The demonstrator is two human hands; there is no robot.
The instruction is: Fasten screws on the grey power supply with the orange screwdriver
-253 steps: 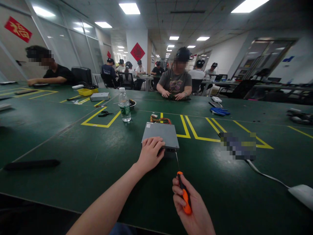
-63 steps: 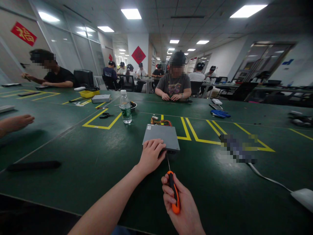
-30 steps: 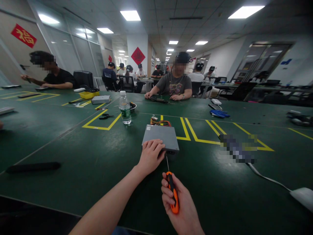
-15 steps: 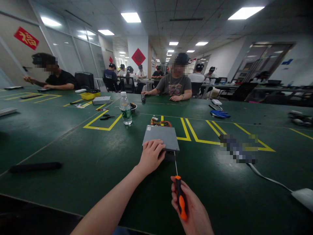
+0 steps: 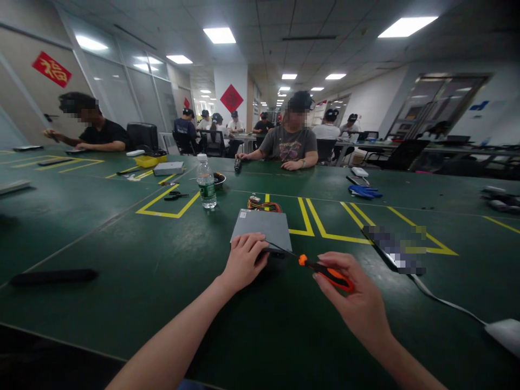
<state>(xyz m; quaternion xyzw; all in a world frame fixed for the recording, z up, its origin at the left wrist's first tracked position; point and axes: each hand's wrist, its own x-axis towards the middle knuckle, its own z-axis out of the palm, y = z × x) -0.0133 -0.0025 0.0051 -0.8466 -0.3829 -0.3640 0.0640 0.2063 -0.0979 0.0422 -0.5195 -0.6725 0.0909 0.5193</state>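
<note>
A grey metal power supply unit (image 5: 264, 225) lies flat on the green table, its bundle of coloured cables (image 5: 264, 205) at the far side. My left hand (image 5: 246, 260) grips its near left edge, fingers on top and thumb at the near face. In my right hand (image 5: 349, 290) is a screwdriver (image 5: 331, 275) with an orange and black handle, held between thumb and fingers. Its thin shaft points left across the unit's near right corner, the tip close to my left fingers. Whether the tip touches the unit I cannot tell.
A water bottle (image 5: 207, 184) stands beyond the unit to the left, near a bowl (image 5: 219, 180) and pliers (image 5: 176, 195). A black strip-like object (image 5: 54, 277) lies at left. Blue gloves (image 5: 364, 192) and a blurred-out device (image 5: 392, 252) with a white cable are at right. A co-worker (image 5: 290, 142) sits opposite.
My right hand has swung the screwdriver from upright at the unit's near face to nearly sideways, moving right and up. My left hand stays on the unit, which sits slightly further left in view.
</note>
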